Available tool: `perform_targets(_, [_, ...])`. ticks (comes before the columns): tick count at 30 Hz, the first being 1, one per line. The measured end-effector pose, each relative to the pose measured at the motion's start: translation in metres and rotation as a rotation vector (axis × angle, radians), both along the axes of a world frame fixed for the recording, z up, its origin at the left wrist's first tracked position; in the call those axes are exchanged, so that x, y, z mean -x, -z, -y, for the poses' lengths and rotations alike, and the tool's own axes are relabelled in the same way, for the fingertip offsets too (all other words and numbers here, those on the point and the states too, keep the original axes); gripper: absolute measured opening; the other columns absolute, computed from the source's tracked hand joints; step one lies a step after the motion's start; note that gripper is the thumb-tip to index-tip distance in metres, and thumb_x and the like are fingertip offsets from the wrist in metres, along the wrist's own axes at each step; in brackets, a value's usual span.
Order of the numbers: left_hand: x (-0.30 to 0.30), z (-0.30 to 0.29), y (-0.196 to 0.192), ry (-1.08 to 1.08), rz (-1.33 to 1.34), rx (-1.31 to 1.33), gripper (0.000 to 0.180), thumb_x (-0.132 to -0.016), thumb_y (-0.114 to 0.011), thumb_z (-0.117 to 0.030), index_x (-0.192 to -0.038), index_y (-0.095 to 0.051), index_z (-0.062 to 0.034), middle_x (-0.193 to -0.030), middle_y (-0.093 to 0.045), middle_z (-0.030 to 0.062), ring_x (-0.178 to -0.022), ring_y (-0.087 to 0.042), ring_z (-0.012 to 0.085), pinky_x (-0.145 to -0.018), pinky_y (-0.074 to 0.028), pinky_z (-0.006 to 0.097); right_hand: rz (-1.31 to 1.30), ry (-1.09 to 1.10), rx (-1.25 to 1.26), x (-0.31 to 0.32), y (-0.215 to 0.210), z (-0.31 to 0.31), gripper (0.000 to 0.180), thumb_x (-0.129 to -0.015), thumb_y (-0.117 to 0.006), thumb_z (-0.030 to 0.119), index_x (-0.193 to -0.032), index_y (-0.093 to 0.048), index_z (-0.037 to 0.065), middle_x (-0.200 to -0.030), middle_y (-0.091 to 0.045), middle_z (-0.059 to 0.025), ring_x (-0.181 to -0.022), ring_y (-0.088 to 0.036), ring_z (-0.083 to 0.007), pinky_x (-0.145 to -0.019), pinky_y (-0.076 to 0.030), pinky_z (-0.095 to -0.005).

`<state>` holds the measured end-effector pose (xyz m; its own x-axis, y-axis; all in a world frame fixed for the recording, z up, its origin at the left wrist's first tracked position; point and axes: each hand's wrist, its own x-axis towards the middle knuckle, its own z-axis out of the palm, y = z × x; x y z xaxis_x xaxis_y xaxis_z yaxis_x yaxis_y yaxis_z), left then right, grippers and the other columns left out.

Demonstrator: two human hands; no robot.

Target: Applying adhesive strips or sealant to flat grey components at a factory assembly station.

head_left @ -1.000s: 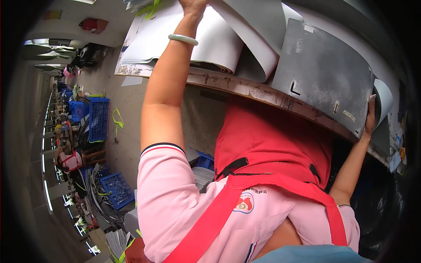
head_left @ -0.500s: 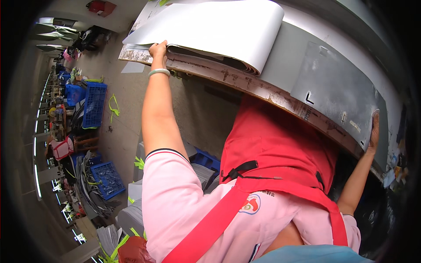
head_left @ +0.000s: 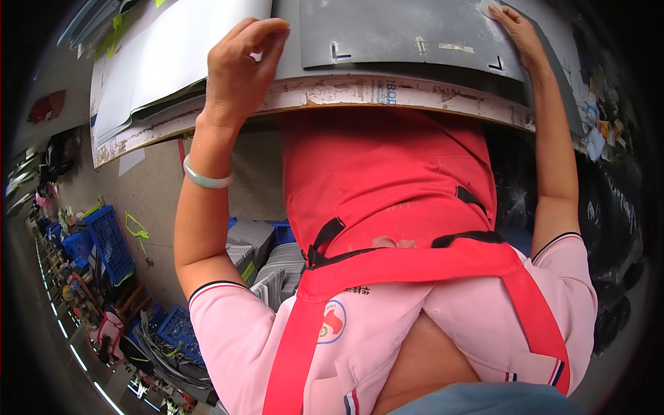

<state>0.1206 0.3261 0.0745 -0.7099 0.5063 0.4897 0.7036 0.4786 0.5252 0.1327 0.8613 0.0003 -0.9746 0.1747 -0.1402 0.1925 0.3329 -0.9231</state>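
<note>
A dark grey template sheet (head_left: 408, 34) with L-shaped corner cut-outs and small slots lies over a plain grey sheet (head_left: 287, 59) on the worktable. Its face has whitish smears. My right hand (head_left: 522, 34) is at the template's right end, fingers closed round a small white piece (head_left: 488, 10), whose kind I cannot make out. My left hand (head_left: 242, 66) is raised between the template and a white sheet (head_left: 173, 48), which is folded back at the left. Its thumb and fingers are bent together in a pinch; anything between the tips is hidden.
The worktable's worn front edge (head_left: 325, 93) runs just ahead of my red apron (head_left: 387, 166). Below on the left are stacks of grey cut pieces (head_left: 280, 266) and blue crates (head_left: 111, 242). Black plastic (head_left: 609, 228) hangs at the right.
My left hand has let go of the white sheet's edge and come right, toward the template. My right hand stays at the template's right end. The view has turned and shifted.
</note>
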Motion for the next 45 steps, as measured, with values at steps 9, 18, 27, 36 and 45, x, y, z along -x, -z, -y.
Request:
perform_targets(9, [-0.023, -0.048, 0.052, 0.051, 0.103, 0.339, 0.026, -0.087, -0.078, -0.024, -0.104, -0.073, -0.0046, -0.101, -0.067, 0.0080, -0.100, -0.062, 0.0287, -0.087, -0.053, 0.039, -0.007, 0.140, -0.364, -0.002, 0.002, 0.029, 0.022, -0.092, -0.072, 0.025, -0.089, -0.072, 0.003, -0.075, -0.062, 0.0010, -0.069, -0.052, -0.0106, -0.061, -0.041, -0.0301])
perform_targets(18, [-0.028, -0.038, 0.054, 0.053, 0.129, 0.357, 0.021, -0.084, -0.078, -0.016, -0.101, -0.072, -0.0046, -0.097, -0.066, 0.0066, -0.097, -0.063, 0.0278, -0.085, -0.053, 0.039, 0.006, 0.127, -0.425, -0.015, -0.003, 0.045, 0.024, -0.090, -0.074, 0.025, -0.088, -0.072, 0.001, -0.076, -0.062, 0.0010, -0.072, -0.053, -0.0106, -0.065, -0.044, -0.0315])
perform_targets(27, [-0.030, -0.037, 0.061, 0.028, 0.124, 0.325, 0.014, -0.085, -0.077, -0.016, -0.094, -0.072, -0.0061, -0.092, -0.067, 0.0057, -0.091, -0.064, 0.0272, -0.081, -0.053, 0.039, 0.039, 0.073, -0.351, -0.013, 0.002, 0.040, 0.025, -0.091, -0.074, 0.026, -0.090, -0.073, 0.001, -0.078, -0.063, 0.0016, -0.073, -0.054, -0.0104, -0.065, -0.044, -0.0308])
perform_targets(36, [-0.028, -0.039, 0.062, 0.055, 0.082, 0.338, 0.014, -0.086, -0.076, -0.017, -0.094, -0.072, -0.0067, -0.091, -0.066, 0.0056, -0.091, -0.064, 0.0272, -0.079, -0.053, 0.039, 0.030, 0.087, -0.385, -0.021, -0.009, 0.049, 0.027, -0.091, -0.074, 0.026, -0.089, -0.073, -0.001, -0.077, -0.063, 0.0011, -0.072, -0.054, -0.0110, -0.066, -0.045, -0.0308])
perform_targets(45, [-0.030, -0.038, 0.060, 0.069, 0.100, 0.311, 0.013, -0.085, -0.077, -0.013, -0.094, -0.070, -0.0053, -0.091, -0.066, 0.0063, -0.089, -0.063, 0.0271, -0.078, -0.052, 0.039, 0.015, 0.060, -0.429, -0.021, -0.005, 0.048, 0.030, -0.090, -0.074, 0.029, -0.088, -0.072, -0.001, -0.074, -0.062, 0.0004, -0.071, -0.053, -0.0106, -0.064, -0.045, -0.0321])
